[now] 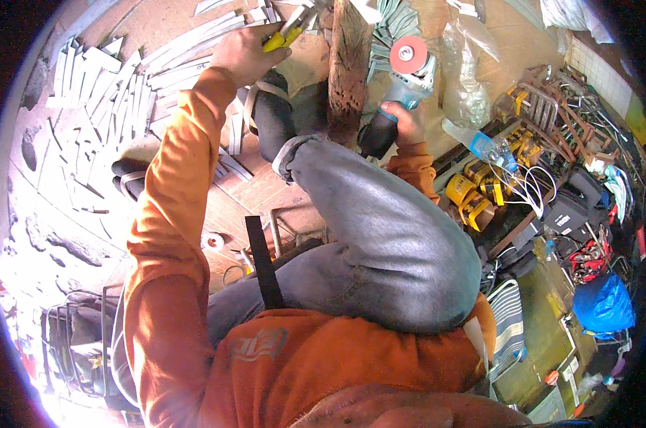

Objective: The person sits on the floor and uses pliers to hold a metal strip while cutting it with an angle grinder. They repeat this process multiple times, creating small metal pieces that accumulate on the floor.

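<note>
My left hand (246, 57) is closed around yellow-handled pliers (286, 37), left of a weathered wooden beam (349, 75). The pliers' metal end points up toward the top edge of the view, where what it may grip is too small to make out. With my right hand (406, 123) I grip a teal and black angle grinder (407, 90) by its body. A reddish disc (408, 55) sits on its head, just right of the beam and apart from it. Whether the disc turns cannot be told.
Many pale flat strips (116, 85) lie across the floor at left, and greenish strips (396, 21) lie behind the beam. At right are a plastic bottle (490, 148), yellow power tools (473, 192), white cable (533, 185), clamps (544, 103) and a blue bag (603, 305).
</note>
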{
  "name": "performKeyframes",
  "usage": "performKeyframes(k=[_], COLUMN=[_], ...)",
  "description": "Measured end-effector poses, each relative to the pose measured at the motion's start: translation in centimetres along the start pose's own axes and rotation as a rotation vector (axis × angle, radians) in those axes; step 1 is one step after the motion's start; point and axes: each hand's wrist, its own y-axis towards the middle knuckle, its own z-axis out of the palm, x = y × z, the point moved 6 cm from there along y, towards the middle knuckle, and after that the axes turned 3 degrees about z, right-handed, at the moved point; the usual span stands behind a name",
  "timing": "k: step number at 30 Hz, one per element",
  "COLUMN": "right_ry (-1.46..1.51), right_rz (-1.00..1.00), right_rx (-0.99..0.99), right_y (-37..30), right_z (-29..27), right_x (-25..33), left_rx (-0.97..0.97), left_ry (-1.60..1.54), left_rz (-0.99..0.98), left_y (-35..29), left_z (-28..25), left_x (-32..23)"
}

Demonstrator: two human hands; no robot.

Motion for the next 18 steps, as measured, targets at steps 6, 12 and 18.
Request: performKeyframes(k=[6,12,18], right_ry=[-0.175,-0.400,-0.394], right_rz=[-0.052,0.007,-0.091], right_rx=[-0.058,-0.029,-0.030], right_y=[-0.2,0.8,-2.1], right_z=[-2.1,-3.5,-1.0], right_x=[-0.6,-2.7,-2.2], left_rx=[0.108,-0.206,0.043], left_ry=[0.424,0.617,0.623], left_rz=[0.293,0.353,0.142], left_y=[2.8,4.7,4.6], left_z=[3.5,5.1,6.2], left_x=[-0.2,1.3,1.7])
